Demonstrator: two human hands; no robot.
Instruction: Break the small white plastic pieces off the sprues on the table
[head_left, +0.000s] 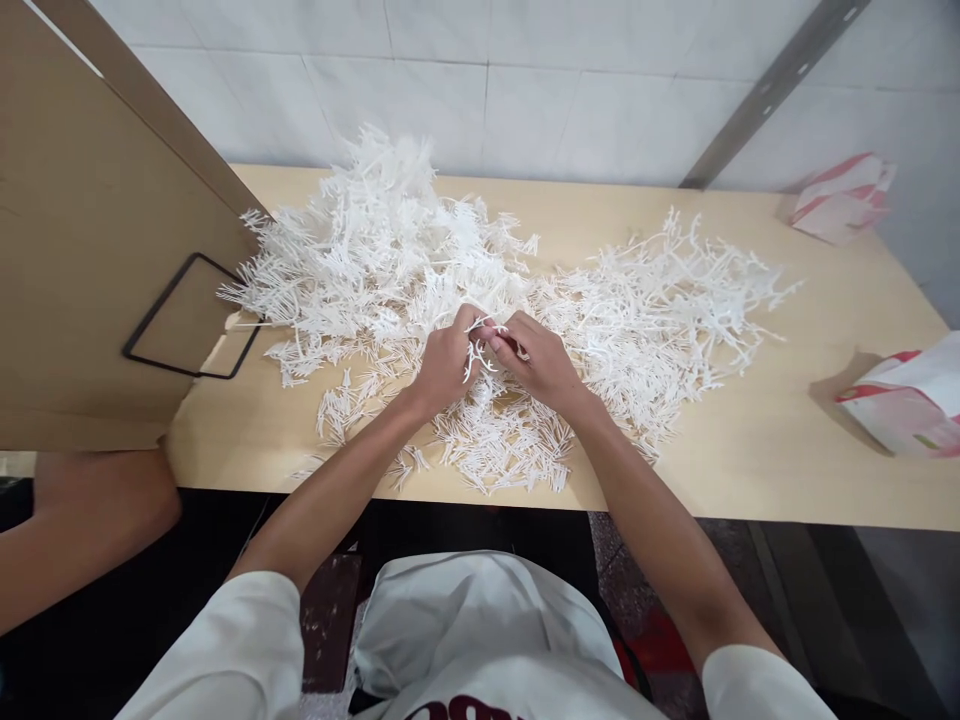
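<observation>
The bare left hand (444, 365) and bare right hand (544, 365) nearly met, fingers curled and pinching; behind them, bare forearms (349, 475) slanted outward.

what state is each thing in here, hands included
left hand, closed on the white branched piece
right hand, pinching the same piece
white branched piece, partly hidden in the grip
left pile, heaped and tangled
right pile, spread lower, tangled
short loose pieces, scattered on the table
cardboard, upright
black frame, straight-sided, support unclear
far packet, creased, open or shut unclear
near packet, creased, cut off by the picture's edge
</observation>
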